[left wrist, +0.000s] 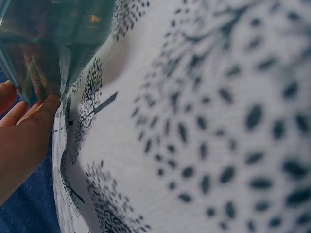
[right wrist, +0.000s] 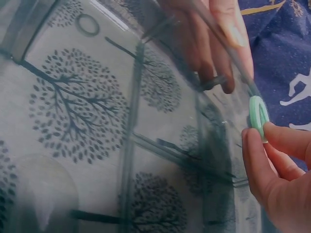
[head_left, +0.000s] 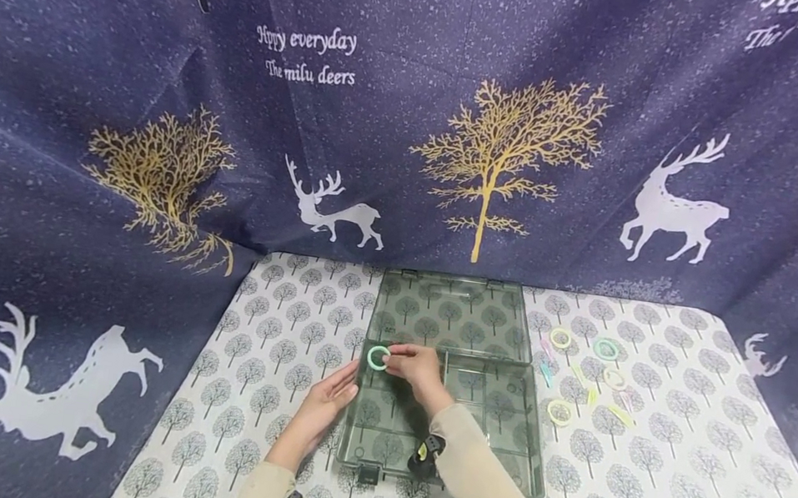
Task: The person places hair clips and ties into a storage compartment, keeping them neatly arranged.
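My right hand pinches a mint-green hair tie between thumb and fingers, at the far left corner of a clear dark-green divided box. In the right wrist view the hair tie appears edge-on beside the box wall. My left hand rests against the outside of the box's left side. Its fingers look fairly straight along the wall in the left wrist view. The box's lid lies folded back behind it.
Right of the box lie yellow rings, a green ring, a small blue piece and several slim yellow pieces. A tree-print cloth covers the table. A dark deer-print curtain hangs behind.
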A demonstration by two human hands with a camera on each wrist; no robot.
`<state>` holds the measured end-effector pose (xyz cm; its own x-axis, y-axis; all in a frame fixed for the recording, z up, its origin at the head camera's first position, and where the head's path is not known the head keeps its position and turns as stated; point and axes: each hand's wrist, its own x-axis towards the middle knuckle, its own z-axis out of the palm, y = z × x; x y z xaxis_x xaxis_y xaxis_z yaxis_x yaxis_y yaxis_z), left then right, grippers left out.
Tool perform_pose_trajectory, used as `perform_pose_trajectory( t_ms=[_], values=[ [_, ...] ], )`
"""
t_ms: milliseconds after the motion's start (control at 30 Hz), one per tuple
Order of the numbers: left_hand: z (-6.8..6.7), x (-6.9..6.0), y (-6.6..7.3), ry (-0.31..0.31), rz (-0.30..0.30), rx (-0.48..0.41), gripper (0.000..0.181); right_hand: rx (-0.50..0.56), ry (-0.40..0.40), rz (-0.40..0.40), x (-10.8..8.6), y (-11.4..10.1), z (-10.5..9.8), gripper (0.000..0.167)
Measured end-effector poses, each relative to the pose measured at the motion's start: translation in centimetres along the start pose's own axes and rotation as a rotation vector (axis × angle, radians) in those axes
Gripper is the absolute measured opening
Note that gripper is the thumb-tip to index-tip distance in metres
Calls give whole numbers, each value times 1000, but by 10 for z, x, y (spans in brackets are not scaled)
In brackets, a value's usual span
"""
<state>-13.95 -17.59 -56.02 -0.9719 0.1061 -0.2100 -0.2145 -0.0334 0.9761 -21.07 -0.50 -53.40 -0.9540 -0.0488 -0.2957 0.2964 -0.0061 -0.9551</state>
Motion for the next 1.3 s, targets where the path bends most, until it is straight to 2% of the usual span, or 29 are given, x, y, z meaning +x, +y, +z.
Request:
perform_pose_trajectory(
  t_ms=[267,733,900,1100,1200,1300],
  values=[
    [0,0,1,10,-13,26,53,-23,36,24,-1,5,4,20],
    [0,0,1,-2,-8,2,52,-31,33,85,4,5,7,22],
    [0,1,0,-1,-6,17,52,-97,31,84,3,1,4,22],
    [0,1,0,-7,-1,8,52,-211,2,84,0,-8,-2,19],
    [-1,1,0,-5,1,5,52,-217,-32,68,-1,-11,-6,19],
    [-1,2,-1,-1,4,5,53,-165,-75,47,-1,-16,-10,20]
  ],
)
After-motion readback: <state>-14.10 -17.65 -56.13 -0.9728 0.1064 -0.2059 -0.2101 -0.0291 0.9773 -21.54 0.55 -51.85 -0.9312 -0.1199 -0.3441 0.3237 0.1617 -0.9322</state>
